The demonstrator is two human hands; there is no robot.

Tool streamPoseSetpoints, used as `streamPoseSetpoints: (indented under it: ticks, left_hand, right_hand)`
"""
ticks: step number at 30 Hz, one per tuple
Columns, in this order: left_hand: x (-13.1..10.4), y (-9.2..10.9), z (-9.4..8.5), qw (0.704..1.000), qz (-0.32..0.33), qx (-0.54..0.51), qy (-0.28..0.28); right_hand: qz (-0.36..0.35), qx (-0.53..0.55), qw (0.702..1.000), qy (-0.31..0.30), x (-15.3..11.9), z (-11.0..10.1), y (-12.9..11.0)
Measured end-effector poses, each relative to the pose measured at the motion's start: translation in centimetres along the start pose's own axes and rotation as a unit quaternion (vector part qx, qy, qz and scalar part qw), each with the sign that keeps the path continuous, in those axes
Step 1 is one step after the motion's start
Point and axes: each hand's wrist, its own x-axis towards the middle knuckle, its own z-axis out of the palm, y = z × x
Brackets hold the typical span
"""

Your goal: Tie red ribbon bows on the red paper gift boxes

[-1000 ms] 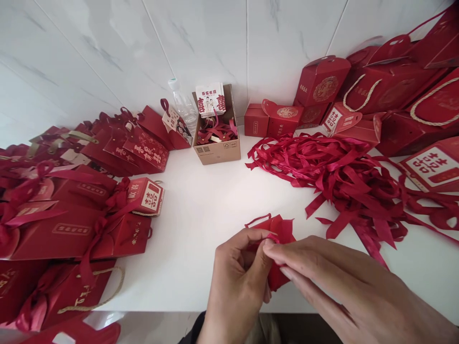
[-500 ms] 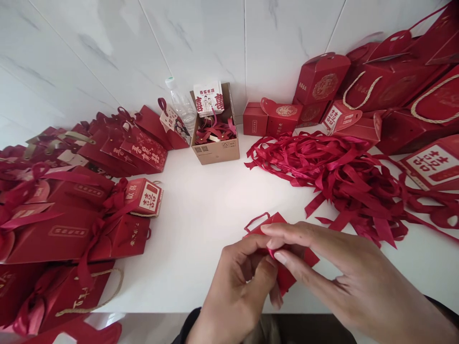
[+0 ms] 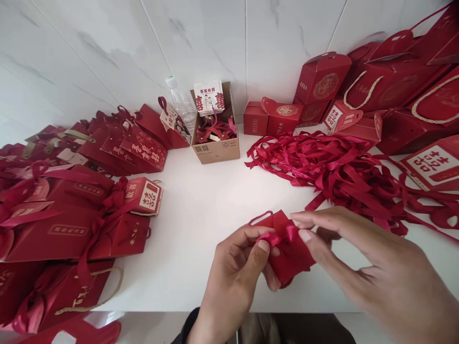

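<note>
A small red box [image 3: 292, 260] with a thin cord loop at its top is between my hands, near the table's front edge. On its front lies a glossy red ribbon bow [image 3: 278, 237]. My left hand [image 3: 238, 272] pinches the bow's left loop between thumb and fingers, with other fingers behind the box. At the bow's right loop, the thumb and index finger of my right hand [image 3: 344, 253] are close together around the loop's edge. The box's underside and back are hidden.
A heap of loose red ribbons [image 3: 322, 167] lies at right. Red gift boxes [image 3: 71, 229] crowd the left side; more red boxes [image 3: 380, 86] stand at back right. An open cardboard box [image 3: 217, 152] and a clear bottle [image 3: 179, 102] stand by the wall.
My right hand has moved right, away from my left hand. The ribbon bow and more of the red box's front now show between them.
</note>
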Motion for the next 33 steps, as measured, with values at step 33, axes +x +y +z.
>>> streamPoseSetpoints:
  ticks: [33]
  left_hand:
    - [0.7,-0.1,0.6,0.997,0.031,-0.021,0.06]
  right_hand:
    - [0.003,-0.173,0.985,-0.007,-1.7,-0.2,1.5]
